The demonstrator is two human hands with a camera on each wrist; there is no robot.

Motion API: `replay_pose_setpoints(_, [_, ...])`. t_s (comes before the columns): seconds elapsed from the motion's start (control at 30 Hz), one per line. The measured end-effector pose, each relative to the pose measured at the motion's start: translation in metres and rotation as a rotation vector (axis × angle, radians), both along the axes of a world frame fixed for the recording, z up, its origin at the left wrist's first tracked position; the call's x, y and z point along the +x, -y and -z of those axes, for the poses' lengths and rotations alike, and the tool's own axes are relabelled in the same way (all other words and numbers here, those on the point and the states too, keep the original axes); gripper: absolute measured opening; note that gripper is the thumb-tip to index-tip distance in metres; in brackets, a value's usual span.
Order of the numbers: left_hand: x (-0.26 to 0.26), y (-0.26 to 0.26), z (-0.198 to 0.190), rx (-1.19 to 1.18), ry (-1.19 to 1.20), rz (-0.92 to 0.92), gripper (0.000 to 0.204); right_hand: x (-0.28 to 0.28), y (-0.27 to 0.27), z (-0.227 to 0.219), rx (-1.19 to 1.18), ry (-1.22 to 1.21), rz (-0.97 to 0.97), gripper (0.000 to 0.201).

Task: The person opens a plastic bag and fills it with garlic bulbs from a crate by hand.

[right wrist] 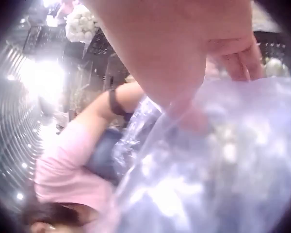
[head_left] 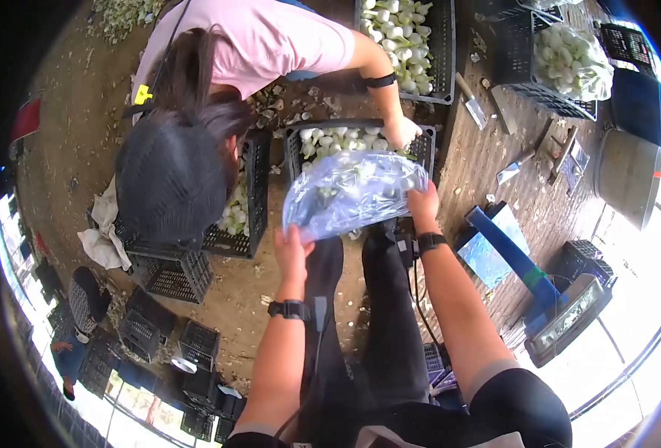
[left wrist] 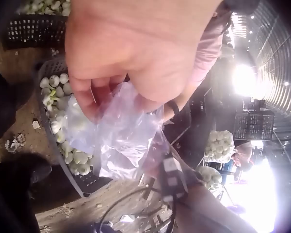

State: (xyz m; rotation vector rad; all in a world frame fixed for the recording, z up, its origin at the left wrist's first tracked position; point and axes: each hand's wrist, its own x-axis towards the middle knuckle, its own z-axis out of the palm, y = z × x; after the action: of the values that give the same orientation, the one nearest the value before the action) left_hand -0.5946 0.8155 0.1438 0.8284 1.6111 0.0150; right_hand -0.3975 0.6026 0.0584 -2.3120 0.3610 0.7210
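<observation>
1. a clear plastic bag (head_left: 357, 193) is held stretched between two hands, in front of and partly over a black crate (head_left: 293, 153) of white bulbs (head_left: 330, 140).
2. its left edge is pinched between thumb and fingers of the left hand (head_left: 292, 255).
3. its right edge is pinched by the right hand (head_left: 423, 206), though the fingertips seem partly veiled by blurred plastic.
4. the crate's far right corner is reached by another person's hand (head_left: 403, 133).
</observation>
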Motion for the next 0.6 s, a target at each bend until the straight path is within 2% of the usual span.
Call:
replay_pose_setpoints(0.07, [-0.006,-0.007,-0.004,-0.010,-0.028,0.019,0.042,-0.010,0.005,-0.031,0.087,-0.066,0.118,0.037])
replay_pose_setpoints(0.13, [-0.003,-0.011,-0.019,-0.025,-0.076,0.069,0.049,-0.026,0.012,-0.044,0.104,-0.079,0.053,0.038])
replay_pose_setpoints(0.23, [-0.021,0.006,0.004,0.665,-0.147,0.284,0.055,-0.046,0.017,-0.060,0.137,-0.080,-0.014,0.037])
replay_pose_setpoints(0.27, [-0.010,0.006,-0.026,0.888,-0.184,0.589,0.064,-0.055,0.028,-0.048,0.162,-0.053,-0.023,0.037])
replay_pose_setpoints(0.3, [-0.002,0.010,-0.038,0.995,-0.091,0.657,0.055,-0.059,0.030,-0.046,0.192,-0.030,-0.035,0.037])
replay_pose_setpoints(0.33, [-0.008,0.012,-0.035,0.899,0.025,0.820,0.049,-0.060,0.036,-0.047,0.161,-0.088,-0.012,0.035])
replay_pose_setpoints(0.37, [-0.018,0.017,-0.030,0.792,0.139,0.976,0.042,-0.062,0.048,-0.035,0.241,-0.143,0.034,0.030])
replay_pose_setpoints(0.43, [-0.031,0.034,-0.034,0.796,0.156,1.055,0.034,-0.055,0.058,-0.041,0.351,-0.156,0.174,0.029])
replay_pose_setpoints(0.47, [-0.032,0.036,-0.040,0.820,0.150,0.963,0.034,-0.051,0.066,-0.045,0.327,-0.154,0.171,0.032])
replay_pose_setpoints(0.6, [-0.066,0.041,-0.067,0.256,0.191,0.809,0.029,-0.053,0.073,-0.093,0.332,-0.278,0.262,0.048])
